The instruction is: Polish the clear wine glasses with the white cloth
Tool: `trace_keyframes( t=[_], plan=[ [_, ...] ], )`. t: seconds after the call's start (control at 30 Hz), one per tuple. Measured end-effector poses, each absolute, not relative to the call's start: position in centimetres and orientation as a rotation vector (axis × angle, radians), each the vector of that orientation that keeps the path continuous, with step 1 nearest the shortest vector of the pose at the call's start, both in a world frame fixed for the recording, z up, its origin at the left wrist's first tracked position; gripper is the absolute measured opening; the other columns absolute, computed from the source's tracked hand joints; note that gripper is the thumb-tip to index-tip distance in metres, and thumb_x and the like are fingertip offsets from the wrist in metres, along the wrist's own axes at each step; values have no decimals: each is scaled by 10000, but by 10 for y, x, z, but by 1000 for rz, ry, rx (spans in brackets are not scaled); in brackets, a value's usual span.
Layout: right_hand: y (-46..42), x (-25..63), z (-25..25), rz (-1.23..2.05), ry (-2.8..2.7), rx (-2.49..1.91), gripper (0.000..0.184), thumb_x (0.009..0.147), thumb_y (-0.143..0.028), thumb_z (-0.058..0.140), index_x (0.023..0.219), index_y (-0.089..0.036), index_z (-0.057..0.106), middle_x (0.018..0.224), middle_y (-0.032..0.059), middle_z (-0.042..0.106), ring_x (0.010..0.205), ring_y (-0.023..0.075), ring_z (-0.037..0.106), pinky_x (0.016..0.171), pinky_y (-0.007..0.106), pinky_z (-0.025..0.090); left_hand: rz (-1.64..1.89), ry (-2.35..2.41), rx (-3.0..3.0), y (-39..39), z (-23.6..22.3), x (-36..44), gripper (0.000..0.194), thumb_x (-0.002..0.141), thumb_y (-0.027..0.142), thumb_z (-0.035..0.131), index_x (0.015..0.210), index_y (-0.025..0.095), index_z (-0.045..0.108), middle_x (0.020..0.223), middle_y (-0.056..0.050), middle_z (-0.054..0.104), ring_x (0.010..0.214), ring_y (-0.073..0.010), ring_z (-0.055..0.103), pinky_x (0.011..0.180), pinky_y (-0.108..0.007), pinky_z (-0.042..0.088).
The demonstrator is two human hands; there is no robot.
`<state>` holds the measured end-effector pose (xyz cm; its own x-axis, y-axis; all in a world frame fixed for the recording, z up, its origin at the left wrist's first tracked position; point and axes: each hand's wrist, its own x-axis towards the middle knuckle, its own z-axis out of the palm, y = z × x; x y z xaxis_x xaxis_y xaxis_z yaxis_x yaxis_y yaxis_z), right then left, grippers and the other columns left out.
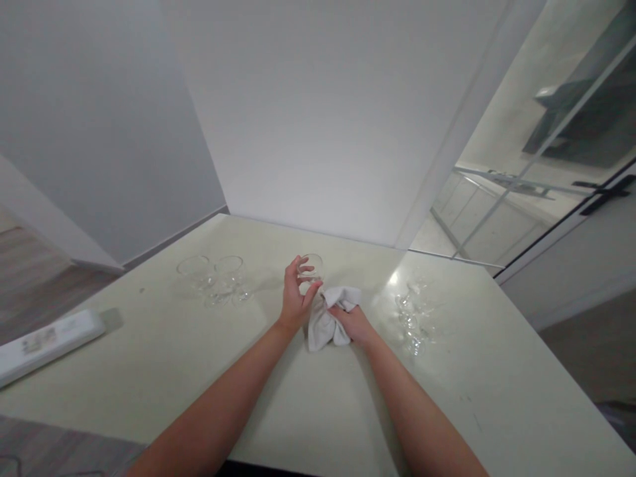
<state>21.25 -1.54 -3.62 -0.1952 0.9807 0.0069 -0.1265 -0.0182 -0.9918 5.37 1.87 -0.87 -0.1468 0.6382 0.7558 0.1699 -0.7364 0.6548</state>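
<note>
Bare forearms (pixel 226 401) are stretching across the pale table (pixel 318 417). Mid-table, the person's left hand (pixel 297 295) is gripping a clear stemmed glass (pixel 317 265); the right hand (pixel 352 321) is clutching a white cloth (pixel 322 326) just beside it. More glasses (pixel 228 267) are standing leftward; clear glassware (pixel 411 319) is clustering rightward.

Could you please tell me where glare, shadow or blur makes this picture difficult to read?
Head view: a bright glare spot on the table, near the glasses on the right, whose outlines blend together; head view: soft shadows beside both forearms; head view: the glass in the left hand looks faint; head view: markings on the white object at left are blurred.
</note>
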Motion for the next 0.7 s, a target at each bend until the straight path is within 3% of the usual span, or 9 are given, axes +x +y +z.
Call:
trace_keyframes(
  t=[0.23,0.7],
  plan=[
    [-22,210,-25,1399,-1322,-1014,305,726,-369,742,994,-222,739,1027,42,742,1030,250,651,991,414,473,1766,1041,1723,24,-13,51,689,842,349,696,1442,275,366,1353,-146,507,1065,-206,603,827,-358,553],
    [-20,211,-31,1418,-1349,-1003,301,766,-361,723,1035,-226,729,975,23,738,929,208,663,911,344,498,1570,1013,1758,20,-15,56,677,864,345,661,1457,276,342,1367,-154,525,1087,-200,611,838,-359,554]
  ],
)
